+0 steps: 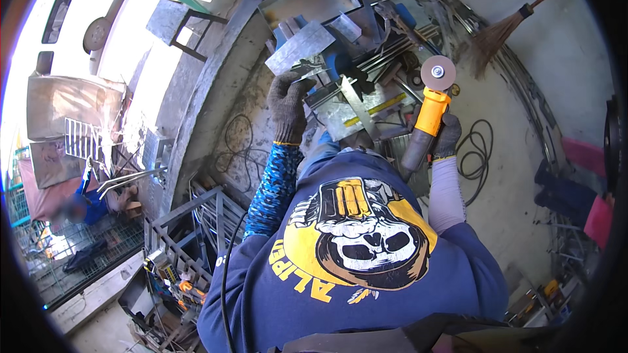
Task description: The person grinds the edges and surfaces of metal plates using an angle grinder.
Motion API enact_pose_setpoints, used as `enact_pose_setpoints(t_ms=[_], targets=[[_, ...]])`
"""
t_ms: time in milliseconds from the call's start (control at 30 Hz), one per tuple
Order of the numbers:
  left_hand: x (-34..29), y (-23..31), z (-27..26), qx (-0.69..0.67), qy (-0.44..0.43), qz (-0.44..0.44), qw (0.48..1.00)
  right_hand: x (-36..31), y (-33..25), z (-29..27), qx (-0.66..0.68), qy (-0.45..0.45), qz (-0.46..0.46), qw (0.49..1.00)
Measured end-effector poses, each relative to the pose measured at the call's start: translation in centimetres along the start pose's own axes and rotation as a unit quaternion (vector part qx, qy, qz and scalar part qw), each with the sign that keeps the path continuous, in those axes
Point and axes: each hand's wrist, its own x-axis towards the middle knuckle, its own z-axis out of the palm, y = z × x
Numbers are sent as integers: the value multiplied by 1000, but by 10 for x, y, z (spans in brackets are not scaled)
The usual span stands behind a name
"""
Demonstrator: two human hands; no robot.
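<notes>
Above the blue shirt, the gloved right hand [447,136] was closed around a yellow angle grinder [428,108], its disc raised. The gloved left hand [288,106] pressed on a grey steel piece [307,82]; its fingers were hard to make out.

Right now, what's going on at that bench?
A person in a blue printed shirt, gloves on both hands, stands over a cluttered metalwork table. The right hand grips a yellow angle grinder, its disc raised clear of the work. The left hand is pressed on the edge of a grey metal plate. Steel rods and offcuts lie around; a broom leans at the back.
</notes>
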Motion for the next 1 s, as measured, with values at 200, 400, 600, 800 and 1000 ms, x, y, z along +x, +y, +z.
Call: enact_pose_setpoints(t_ms=[200, 400, 600, 800, 1000], targets=[[1, -15, 0, -47, -10, 31, 998, 0, 0, -6, -21, -40, -16, 999], [-10, 2, 15, 9, -50, 27, 998, -3, -2, -9, -9, -12, -9, 1000], [-13, 0, 17, 109, -64, 79, 989, -1, -3, -29, -19, 1, 0, 1000], [-2, -4, 9, 36, -96, 61, 993, 0, 2, -25, -114, 48, -49, 991], [23, 1, 12, -326, -203, -96, 918, -6, 8, 1, -207, 77, -68, 973]])
